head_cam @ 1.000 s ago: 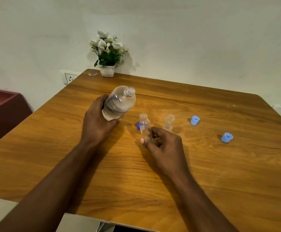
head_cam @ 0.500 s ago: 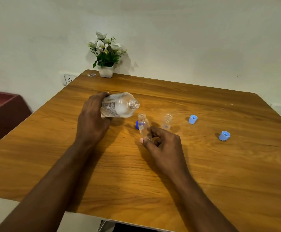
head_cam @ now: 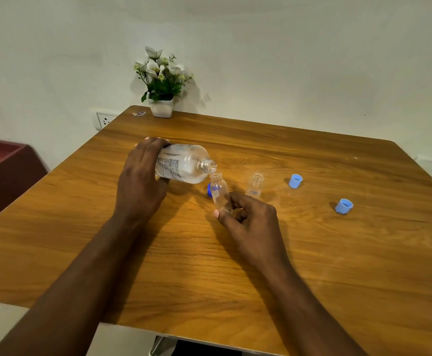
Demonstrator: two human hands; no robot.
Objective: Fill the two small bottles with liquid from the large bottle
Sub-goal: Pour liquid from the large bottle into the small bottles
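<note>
The right hand's (head_cam: 250, 222) thumb (head_cam: 218, 214) and curled fingertips pinch the foot of the first vial (head_cam: 220, 194). The vial stands on the table (head_cam: 312, 265) with its open neck leaning slightly toward 11 o'clock. The left hand's (head_cam: 143, 181) fingers wrap round the base end of the bottle (head_cam: 184, 164), which is held off the table and tipped near level.

The bottle's long axis runs from 9 to 3 o'clock, with the mouth at the 3 o'clock end, dipping a little. That mouth sits just above the vial's neck and a touch toward 11 o'clock of it. I cannot tell whether they touch. No stream shows, and the vial's level cannot be read.

The pour, I judge, turns on that offset: the mouth must come square over the narrow neck before the tilt deepens, or liquid runs down the outside onto the right fingers.

The second vial (head_cam: 255, 183), open and upright, stands at 2 o'clock of the first, free of both hands and nearer the right. A dark cap (head_cam: 209, 190) lies just behind the first vial. A pale cap (head_cam: 295, 181) lies out at 3 o'clock, and a second pale cap (head_cam: 343, 206) lies farther toward 4.
</note>
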